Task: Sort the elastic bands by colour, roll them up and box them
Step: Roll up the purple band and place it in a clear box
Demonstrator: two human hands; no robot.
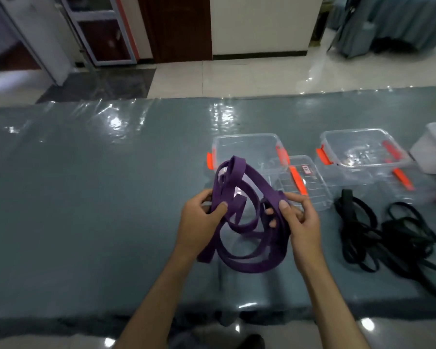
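While two clear boxes (247,147) (358,147) stand lidless and hold nothing on the table (86,197), the left hand (199,222) and right hand (300,222) each grip the purple bands (247,248) (loose, tangled loops) above it; black bands (388,235) lie right.

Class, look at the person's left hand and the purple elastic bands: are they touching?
Touching. The head view shows the left hand gripping the purple elastic bands, thumb curled over the strands, with no gap between them.
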